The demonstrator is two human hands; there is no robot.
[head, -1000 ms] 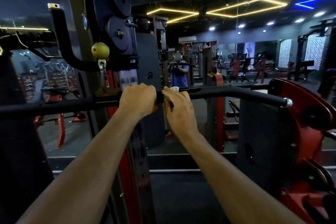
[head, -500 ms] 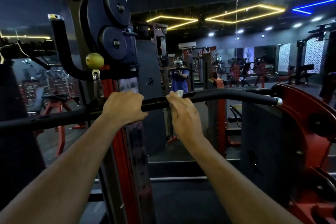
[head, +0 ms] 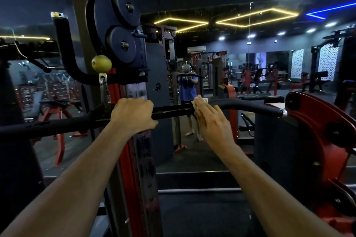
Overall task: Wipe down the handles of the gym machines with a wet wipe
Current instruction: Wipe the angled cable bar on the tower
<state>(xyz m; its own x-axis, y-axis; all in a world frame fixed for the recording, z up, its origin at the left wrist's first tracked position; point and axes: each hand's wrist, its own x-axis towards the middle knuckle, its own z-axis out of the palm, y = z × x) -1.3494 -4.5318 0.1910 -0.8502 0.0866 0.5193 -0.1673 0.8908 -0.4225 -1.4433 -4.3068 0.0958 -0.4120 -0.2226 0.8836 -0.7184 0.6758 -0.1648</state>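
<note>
The right hand (head: 211, 119) presses a crumpled white wet wipe (head: 200, 102) onto the long black padded bar handle (head: 250, 106) with fingers almost straight, while beside it the left hand (head: 133, 114) grips the same bar with curled fingers.

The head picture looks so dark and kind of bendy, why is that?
In the head view, the gym is dim, lit mostly by yellow ceiling strips and a blue one. The wide lens curves the lat pulldown bar and the edges. The mirror doubles the lights. The left hand, right hand and wet wipe stay fairly sharp.
</note>
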